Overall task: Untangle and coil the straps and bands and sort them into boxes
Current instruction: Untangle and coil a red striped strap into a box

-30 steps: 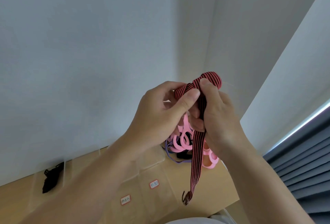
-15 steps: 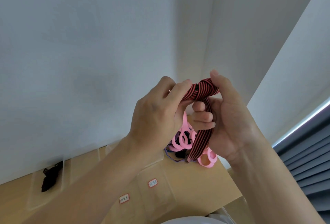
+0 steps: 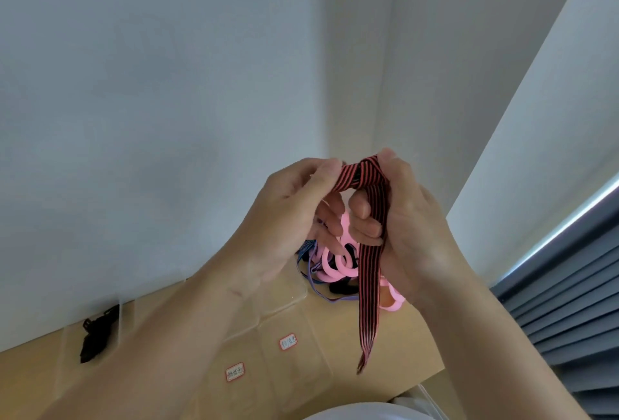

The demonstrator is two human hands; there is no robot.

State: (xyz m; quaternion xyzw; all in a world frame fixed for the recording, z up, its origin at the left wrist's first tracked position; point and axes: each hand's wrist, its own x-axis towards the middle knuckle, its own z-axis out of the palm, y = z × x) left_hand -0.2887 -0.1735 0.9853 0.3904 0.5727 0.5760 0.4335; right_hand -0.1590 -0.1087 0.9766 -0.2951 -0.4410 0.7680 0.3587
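The striped strap (image 3: 368, 272) is held up above the surface (image 3: 385, 346). The left hand (image 3: 284, 218) pinches its folded top, and the right hand (image 3: 412, 228) has its fingers (image 3: 365, 228) curled round the same strap just beside that pinch. The loose tail hangs down on the near right. If either pinch eases, the springy fold will likely slip out and the coil will have to be started over. The hanging tail passes close in front of the pile of pink bands (image 3: 338, 262) and could catch a loop there, dragging the tangle along. The clear boxes (image 3: 298, 369) are hard to see and their labels too small to read, so the strap could end up in the wrong one.
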